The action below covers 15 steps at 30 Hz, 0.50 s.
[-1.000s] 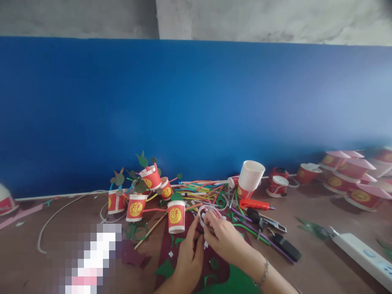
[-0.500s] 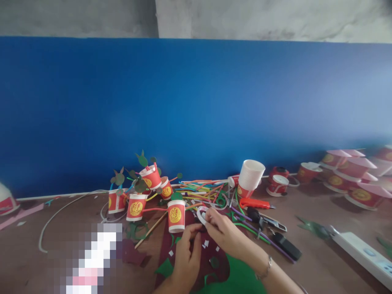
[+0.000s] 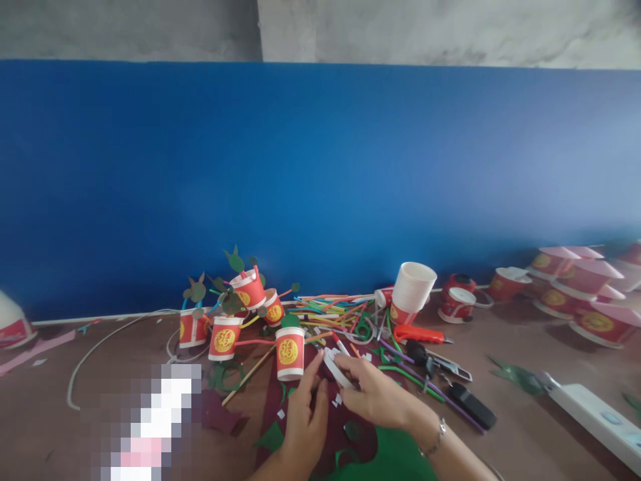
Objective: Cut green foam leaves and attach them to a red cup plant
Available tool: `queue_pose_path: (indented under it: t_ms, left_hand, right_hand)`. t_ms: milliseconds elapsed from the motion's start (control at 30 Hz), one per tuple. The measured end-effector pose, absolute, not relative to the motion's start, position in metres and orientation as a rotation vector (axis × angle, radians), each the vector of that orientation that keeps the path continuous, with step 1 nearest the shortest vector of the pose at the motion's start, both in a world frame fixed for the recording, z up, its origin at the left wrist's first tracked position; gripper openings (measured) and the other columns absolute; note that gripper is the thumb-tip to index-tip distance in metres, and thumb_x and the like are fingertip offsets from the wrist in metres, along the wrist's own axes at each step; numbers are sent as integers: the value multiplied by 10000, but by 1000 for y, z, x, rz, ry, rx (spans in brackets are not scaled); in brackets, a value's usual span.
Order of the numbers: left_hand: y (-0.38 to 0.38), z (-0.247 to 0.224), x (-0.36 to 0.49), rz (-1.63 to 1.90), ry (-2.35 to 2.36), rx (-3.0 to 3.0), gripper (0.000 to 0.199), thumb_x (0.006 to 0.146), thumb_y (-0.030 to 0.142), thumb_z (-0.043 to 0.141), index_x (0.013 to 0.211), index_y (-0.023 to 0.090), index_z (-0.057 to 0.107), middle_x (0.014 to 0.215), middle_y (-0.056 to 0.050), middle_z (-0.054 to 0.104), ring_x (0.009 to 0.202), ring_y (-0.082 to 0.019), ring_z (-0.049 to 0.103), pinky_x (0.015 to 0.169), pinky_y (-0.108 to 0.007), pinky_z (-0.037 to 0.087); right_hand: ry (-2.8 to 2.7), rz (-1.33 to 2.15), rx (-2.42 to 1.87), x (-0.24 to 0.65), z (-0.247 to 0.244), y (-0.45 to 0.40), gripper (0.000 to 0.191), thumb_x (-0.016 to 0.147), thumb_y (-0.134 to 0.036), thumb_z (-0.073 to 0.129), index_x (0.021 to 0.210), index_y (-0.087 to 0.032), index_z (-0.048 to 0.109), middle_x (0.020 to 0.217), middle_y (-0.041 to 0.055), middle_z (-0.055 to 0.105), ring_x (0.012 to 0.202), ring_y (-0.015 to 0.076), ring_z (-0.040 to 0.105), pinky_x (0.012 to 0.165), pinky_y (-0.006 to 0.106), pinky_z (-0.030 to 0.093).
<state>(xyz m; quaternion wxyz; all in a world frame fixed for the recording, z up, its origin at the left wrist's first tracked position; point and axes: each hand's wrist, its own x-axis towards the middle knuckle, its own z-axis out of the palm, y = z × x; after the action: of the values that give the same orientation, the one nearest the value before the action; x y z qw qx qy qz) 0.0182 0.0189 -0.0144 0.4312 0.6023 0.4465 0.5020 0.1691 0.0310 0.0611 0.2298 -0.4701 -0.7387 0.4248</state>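
Observation:
My right hand (image 3: 376, 393) grips a roll of white tape (image 3: 336, 369), now seen nearly edge-on. Close beside it on the left, my left hand (image 3: 306, 417) has thumb and forefinger bent together near the tape's edge; anything between them is too small to make out. Just beyond my left hand stands a red paper cup (image 3: 290, 357) with a gold emblem and a green paper disc at its rim. Under both hands lie dark maroon paper (image 3: 270, 407), green paper (image 3: 400, 457) and small white scraps (image 3: 337, 401).
Cups with straws and paper shapes (image 3: 224, 339) stand left. Behind my hands lie coloured straws (image 3: 325, 307); a cup stack (image 3: 413, 287) stands right of them. Further right are an orange cutter (image 3: 419, 333), keys (image 3: 468, 404), a power strip (image 3: 595, 417) and pink-topped cups (image 3: 595, 321).
My right hand has turned the tape roll from an open ring to nearly edge-on. My left hand's fingertips have risen slightly beside it. A red-and-white straw behind the roll shows more clearly.

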Motion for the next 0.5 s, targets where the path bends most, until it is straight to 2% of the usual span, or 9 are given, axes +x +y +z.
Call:
queue_pose_path:
  t_ms: [100, 233, 367, 500]
  left_hand:
    - [18, -16, 18, 1272, 1115, 1513, 480, 890, 385, 415, 1317, 170, 445, 776, -38, 626, 664, -140, 547, 631, -219, 446]
    - [19, -16, 16, 1287, 1088, 1516, 435, 880, 369, 437, 1276, 201, 501, 1015, -87, 665, 819, -178, 616, 754, -263, 492]
    - [20, -15, 15, 1318, 1057, 1541, 391, 877, 338, 442, 1232, 217, 550, 1141, -90, 641, 1025, -216, 597, 885, -311, 479]
    - [18, -15, 16, 1330, 1011, 1605, 341, 883, 305, 430, 1160, 220, 610, 1162, -88, 636, 1083, -222, 577, 940, -326, 453]
  right_hand:
    - [-2045, 1151, -1328, 168, 65, 29, 161, 678, -71, 404, 768, -187, 470, 642, -52, 429, 530, 71, 352, 470, 191, 256]
    - [-2077, 1080, -1279, 167, 70, 28, 36, 776, -172, 460, 773, -186, 493, 677, -43, 456, 586, 90, 370, 518, 203, 298]
    - [-2032, 1081, -1233, 168, 65, 31, 206, 896, -319, 379, 805, -184, 506, 699, -28, 488, 619, 103, 398, 568, 215, 346]
    - [-2009, 1107, -1243, 169, 55, 34, 206, 904, -303, 374, 774, -183, 479, 657, -35, 487, 594, 98, 425, 543, 207, 354]
